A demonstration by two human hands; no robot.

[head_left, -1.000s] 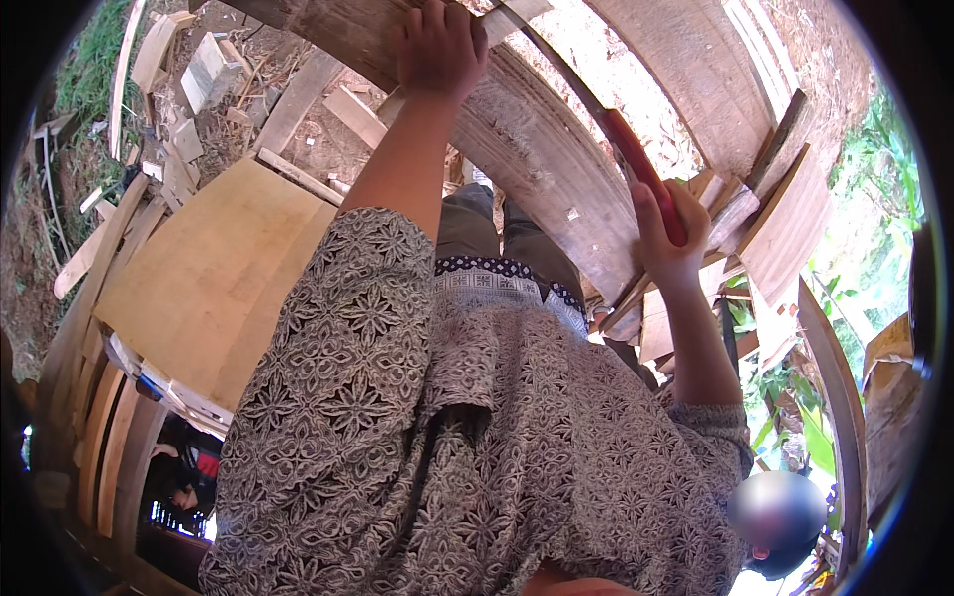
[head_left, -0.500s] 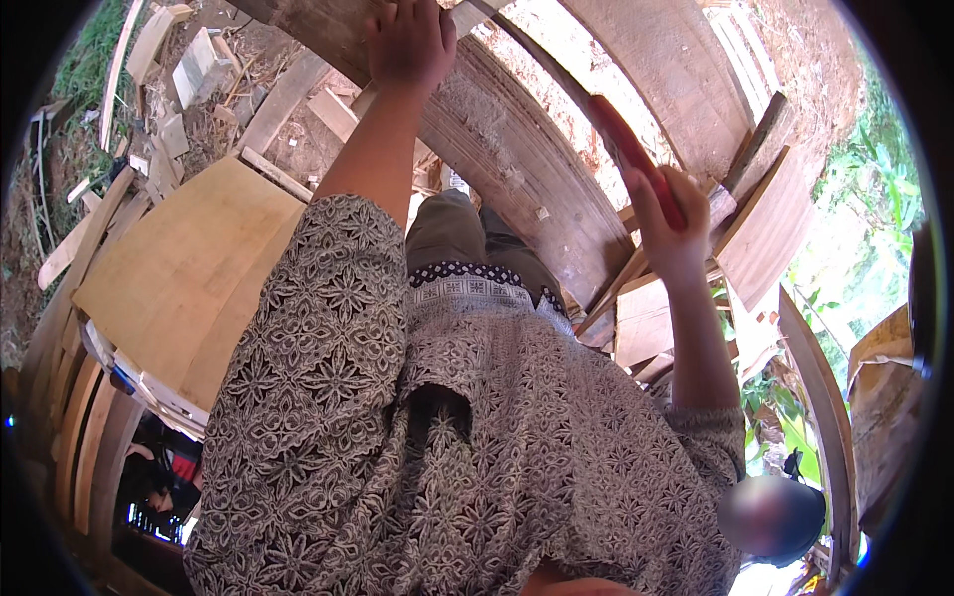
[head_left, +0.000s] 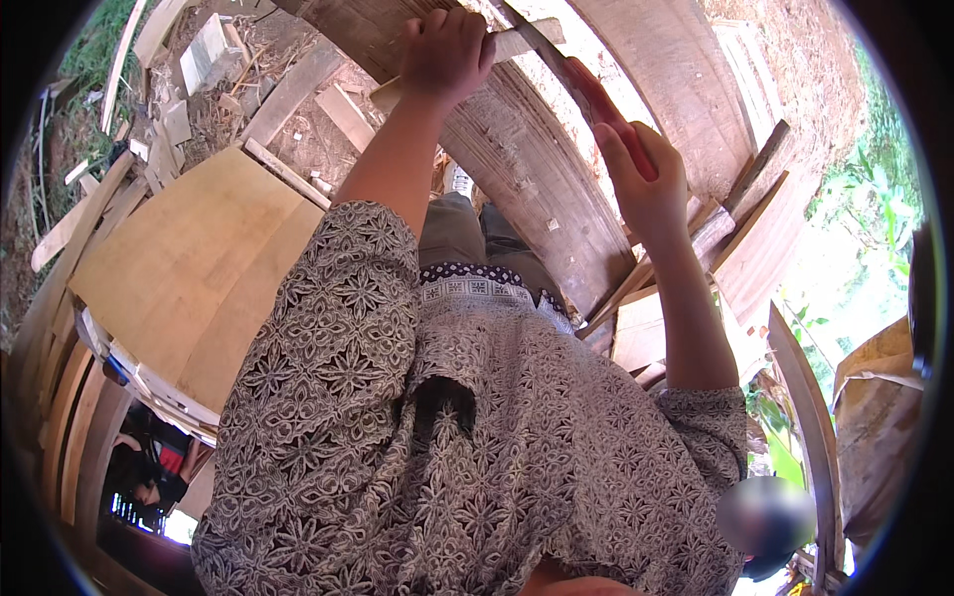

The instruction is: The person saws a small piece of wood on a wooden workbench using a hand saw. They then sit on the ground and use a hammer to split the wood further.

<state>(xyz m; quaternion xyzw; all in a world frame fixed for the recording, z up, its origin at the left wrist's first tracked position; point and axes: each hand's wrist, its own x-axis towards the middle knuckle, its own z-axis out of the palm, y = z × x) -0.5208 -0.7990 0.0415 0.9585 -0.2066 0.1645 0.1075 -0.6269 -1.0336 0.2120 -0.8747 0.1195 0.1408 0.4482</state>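
Observation:
My left hand (head_left: 447,58) is closed around a pale strip of wood (head_left: 537,38), above a thick weathered plank (head_left: 542,164). One end of the strip shows below my wrist; the other reaches right of my knuckles. In my right hand (head_left: 651,179) is the red handle of a long knife (head_left: 596,97), fingers wrapped round it. Its dark, narrow blade runs up and left, meeting or crossing the strip near its right end. Contact is hard to make out, and the blade's tip lies at the top edge of the picture.
At the left stands a pale plywood panel (head_left: 199,278). Wood offcuts (head_left: 209,55) and chips litter the ground beyond it. Another broad board (head_left: 666,79) lies to the right, with sticks (head_left: 757,164) beside it. A person (head_left: 164,467) is partly visible at lower left.
The knife and my right hand have shifted up and left. My left hand has moved right and slightly down, and more of the wood strip shows now.

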